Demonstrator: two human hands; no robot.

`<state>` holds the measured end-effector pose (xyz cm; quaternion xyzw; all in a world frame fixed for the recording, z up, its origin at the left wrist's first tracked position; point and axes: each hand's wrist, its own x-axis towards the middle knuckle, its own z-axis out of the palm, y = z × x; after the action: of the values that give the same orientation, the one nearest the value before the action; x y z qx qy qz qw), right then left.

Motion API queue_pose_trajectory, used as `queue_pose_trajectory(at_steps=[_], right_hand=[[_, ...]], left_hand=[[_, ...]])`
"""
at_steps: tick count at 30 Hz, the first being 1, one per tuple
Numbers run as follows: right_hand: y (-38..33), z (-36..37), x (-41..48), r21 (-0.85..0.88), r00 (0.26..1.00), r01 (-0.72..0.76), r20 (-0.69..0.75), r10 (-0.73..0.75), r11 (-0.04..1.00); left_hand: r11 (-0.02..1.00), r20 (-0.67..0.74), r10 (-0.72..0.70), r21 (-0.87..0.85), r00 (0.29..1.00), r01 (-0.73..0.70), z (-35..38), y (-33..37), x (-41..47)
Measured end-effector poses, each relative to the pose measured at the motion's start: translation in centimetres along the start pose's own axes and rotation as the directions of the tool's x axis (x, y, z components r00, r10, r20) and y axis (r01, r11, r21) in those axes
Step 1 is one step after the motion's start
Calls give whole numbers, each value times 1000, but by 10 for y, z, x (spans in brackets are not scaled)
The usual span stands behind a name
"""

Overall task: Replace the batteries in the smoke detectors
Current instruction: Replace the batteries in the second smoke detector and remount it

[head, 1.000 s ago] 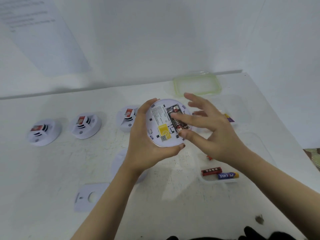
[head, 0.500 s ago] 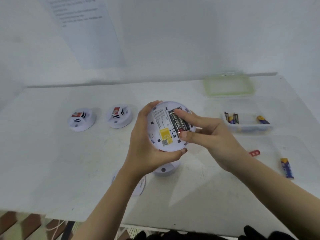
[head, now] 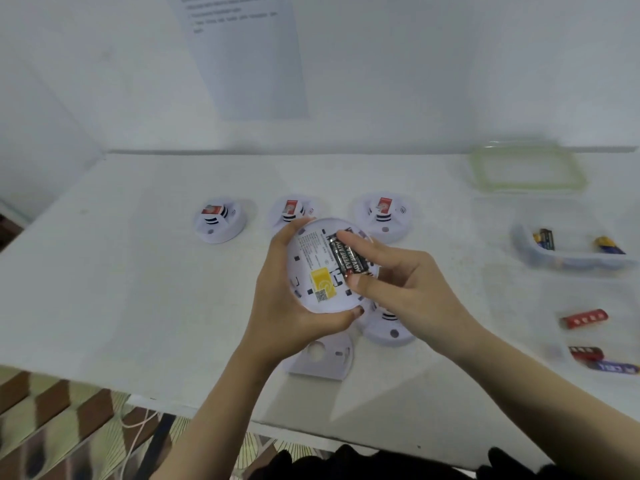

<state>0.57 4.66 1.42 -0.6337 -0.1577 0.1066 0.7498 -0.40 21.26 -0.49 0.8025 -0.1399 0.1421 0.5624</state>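
Grip comes first: I hold the round white plastic smoke detector (head: 322, 268) back side up and tilted toward my face, so its open battery bay is easy to see. My left hand (head: 287, 306) cups it from beneath, thumb and fingers curled round the rim, which I judge stops the shell twisting while I work.

My right hand (head: 405, 282) pinches the black cylindrical battery (head: 348, 259) lengthwise, forefinger at its far end and thumb at its near end. The battery lies in the bay on the detector's right side. Whether I am seating it or prising it out I cannot tell. Both hands are clamped and meet over the detector.

Beyond the detector, three red-labelled white domed detectors (head: 291, 211) stand in a row on the white bench (head: 138, 271), probably queued. Just below the detector lie another white domed unit (head: 388, 329) and a flat white mounting plate (head: 322, 362), likely kept close for refitting.

Well to the detector's right, a clear plastic tub (head: 575, 263) holds a few batteries. Loose red batteries (head: 585, 318) lie apart from it, perhaps to keep spent cells from fresh ones.
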Motion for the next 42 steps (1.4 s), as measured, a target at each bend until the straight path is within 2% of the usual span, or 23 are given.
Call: queue_pose_trajectory(at_steps=[2, 5, 8, 10, 12, 13, 15, 17, 20, 22, 23, 27, 29, 33, 38, 42], right_hand=[[8, 10, 2, -83, 999, 20, 32, -18, 996], [20, 22, 4, -244, 999, 34, 4, -34, 969], [28, 29, 1, -493, 997, 66, -10, -82, 868], [32, 31, -2, -718, 991, 135, 88, -104, 682], [35, 36, -3, -875, 965, 256, 258, -52, 410], [36, 39, -4, -912, 948, 304, 319, 13, 275], [38, 45, -5, -941, 925, 338, 338, 174, 32], [39, 50, -4, -936, 914, 344, 314, 259, -79], [40, 55, -4, -940, 921, 326, 294, 256, -95], [38, 56, -5, -944, 919, 323, 298, 256, -61], [37, 56, -5, -948, 917, 318, 306, 255, -8], [28, 59, -2, -906, 899, 281, 363, 243, 315], [25, 61, 4, -873, 903, 299, 390, 183, 385], [28, 68, 20, -876, 925, 334, 375, 55, 348], [42, 77, 40, -909, 931, 351, 365, 19, 223], [51, 81, 46, -900, 927, 367, 376, -9, 234]], left_hand=[[999, -12, -34, -5, 999, 34, -13, -8, -6], [998, -31, -50, 28, 998, 51, -35, -19, -15], [994, -57, -99, 34, 993, 101, -59, -30, -23], [991, -55, -124, 44, 991, 126, -73, -40, -29], [986, -37, -149, 64, 988, 151, -84, -50, -34], [984, -24, -163, 70, 986, 165, -89, -54, -36], [979, 10, -184, 88, 983, 183, -95, -61, -41], [977, 45, -189, 106, 981, 184, -99, -66, -44], [975, 48, -199, 115, 979, 193, -102, -72, -49], [972, 36, -179, 163, 983, 171, -103, -78, -51], [967, 32, -160, 206, 987, 150, -104, -82, -52], [946, 23, -188, 272, 982, 175, -103, -87, -52], [949, 24, -189, 260, 982, 176, -102, -87, -52], [961, 28, -198, 205, 980, 188, -98, -82, -50], [959, 35, -227, 183, 973, 218, -96, -77, -50], [962, 35, -219, 175, 975, 210, -96, -76, -53]])
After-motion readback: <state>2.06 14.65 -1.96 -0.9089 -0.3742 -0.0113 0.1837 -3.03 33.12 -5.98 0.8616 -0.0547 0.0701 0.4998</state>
